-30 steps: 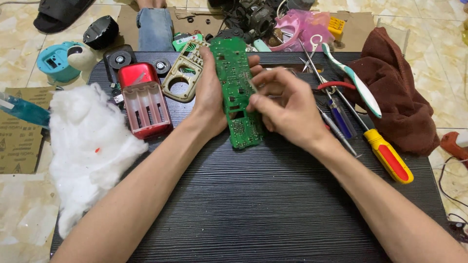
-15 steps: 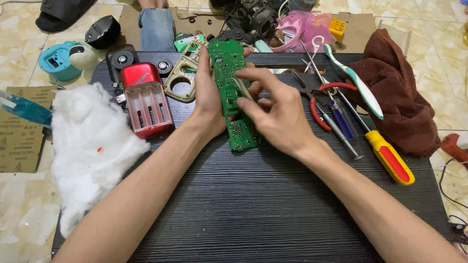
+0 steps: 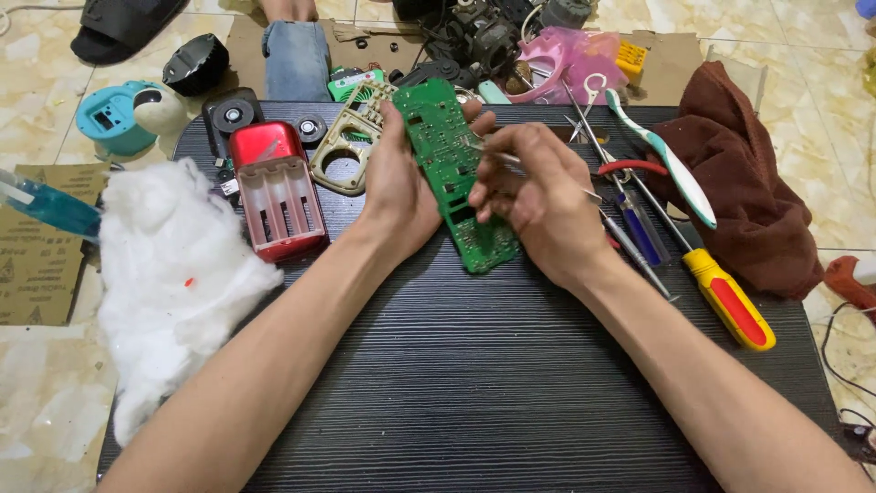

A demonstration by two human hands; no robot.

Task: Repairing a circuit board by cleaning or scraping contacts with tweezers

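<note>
The left hand covers the left edge of one long green circuit board, gripping it from behind; the board stands tilted at the centre of the dark ribbed counter. The right hand is closed narrowly around a thin metal tool whose tip touches the board; most of the tool is hidden in the fingers, so its kind is hard to make out. At 3 o'clock lie one yellow-and-red screwdriver, one toothbrush and one brown cloth. At 9 o'clock sit one red battery case and one heap of white cotton. Beige tiled floor surrounds the counter; the clutter at 12 o'clock is cut off.
</note>
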